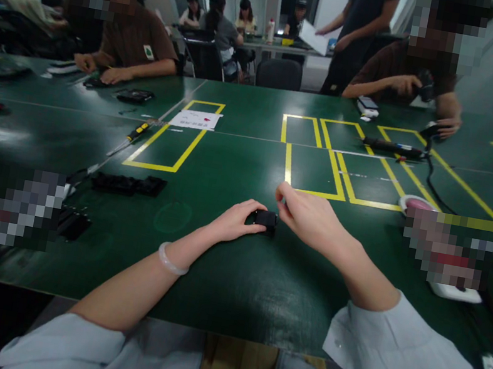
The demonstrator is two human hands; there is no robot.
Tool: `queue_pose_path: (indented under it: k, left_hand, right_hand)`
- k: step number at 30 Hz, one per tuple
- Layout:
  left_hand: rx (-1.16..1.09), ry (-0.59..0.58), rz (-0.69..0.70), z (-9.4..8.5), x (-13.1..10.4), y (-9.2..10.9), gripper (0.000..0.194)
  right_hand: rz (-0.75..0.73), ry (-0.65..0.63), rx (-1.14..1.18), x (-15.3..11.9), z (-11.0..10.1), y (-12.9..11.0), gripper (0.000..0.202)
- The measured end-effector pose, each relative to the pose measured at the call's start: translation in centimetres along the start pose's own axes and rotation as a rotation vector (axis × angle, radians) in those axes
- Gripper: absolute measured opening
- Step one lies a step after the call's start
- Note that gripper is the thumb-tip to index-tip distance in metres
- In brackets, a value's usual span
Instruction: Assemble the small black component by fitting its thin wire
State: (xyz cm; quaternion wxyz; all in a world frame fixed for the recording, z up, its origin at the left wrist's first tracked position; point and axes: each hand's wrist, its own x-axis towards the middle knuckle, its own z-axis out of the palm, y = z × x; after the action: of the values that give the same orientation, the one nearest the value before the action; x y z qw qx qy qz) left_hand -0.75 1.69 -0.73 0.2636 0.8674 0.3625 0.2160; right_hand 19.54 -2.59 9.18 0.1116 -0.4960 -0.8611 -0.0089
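In the head view, a small black block-shaped part [266, 218] rests on the green table in front of me. My left hand [240, 220] grips it from the left, thumb at the near side and fingers at the far side. Just above and to the right of it is my right hand [303, 213], its fingers curled together in a pinch. Whatever sits between those fingertips, if anything, is too small to make out. A row of black parts [128, 184] lies farther left, with more black pieces [72, 222] below it.
Yellow tape rectangles [179, 160] mark the green table [208, 292]. A yellow-black screwdriver [139, 130] and a printed paper [195, 119] lie left of centre. At right are a white-edged device [454, 291], a black rod-shaped tool [393, 148] and cables. Co-workers sit across the table.
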Motion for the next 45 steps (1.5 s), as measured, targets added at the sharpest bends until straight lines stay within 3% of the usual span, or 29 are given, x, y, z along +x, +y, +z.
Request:
queue_pose_path:
  k: [9, 15, 45]
  left_hand:
    - [0.004, 0.010, 0.008, 0.12, 0.00, -0.22, 0.039]
    - [-0.009, 0.006, 0.013, -0.05, -0.03, 0.01, 0.037]
    - [0.001, -0.008, -0.014, -0.29, -0.08, 0.29, 0.039]
  right_hand:
    - [-0.003, -0.044, -0.087, -0.04, -0.34, -0.03, 0.022]
    - [-0.026, 0.018, -0.012, -0.25, -0.28, -0.17, 0.018]
    - [-0.008, -0.008, -0.044, 0.01, -0.41, 0.02, 0.016]
